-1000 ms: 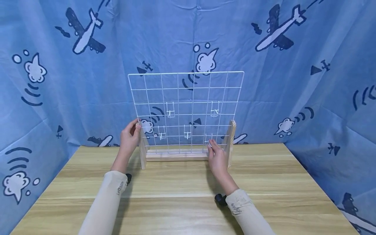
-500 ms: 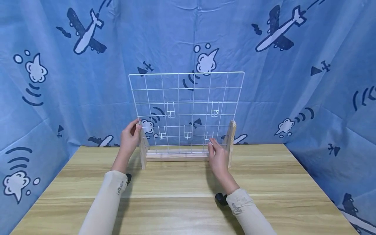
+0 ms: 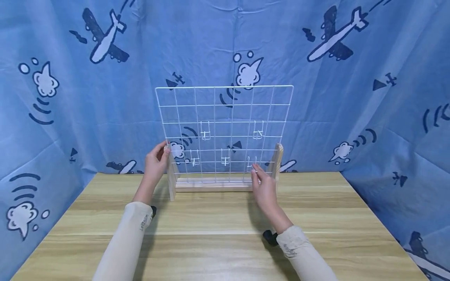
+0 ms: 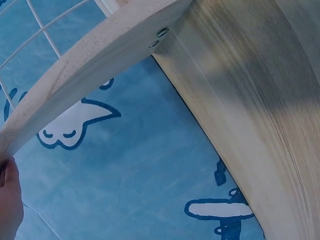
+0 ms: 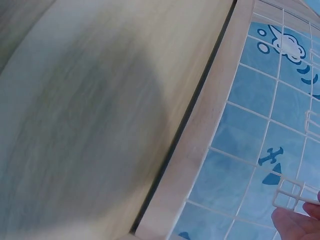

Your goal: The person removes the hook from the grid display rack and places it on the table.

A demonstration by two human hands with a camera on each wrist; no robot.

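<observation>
I see my right hand (image 3: 264, 190) pinching a small white wire hook (image 3: 252, 164) at the wire grid panel (image 3: 225, 132), directly ahead of its fingertips. My left hand (image 3: 155, 164) grips the rack's left wooden upright (image 3: 171, 177). Whether the hook is seated is unclear.

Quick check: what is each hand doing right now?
Left hand: grips the left wooden upright of the grid stand.
Right hand: pinches a small white wire hook at the wire grid.

Long beige sleeves with small dark cuff lettering, black wrist-mounted cameras, bare hands
</observation>
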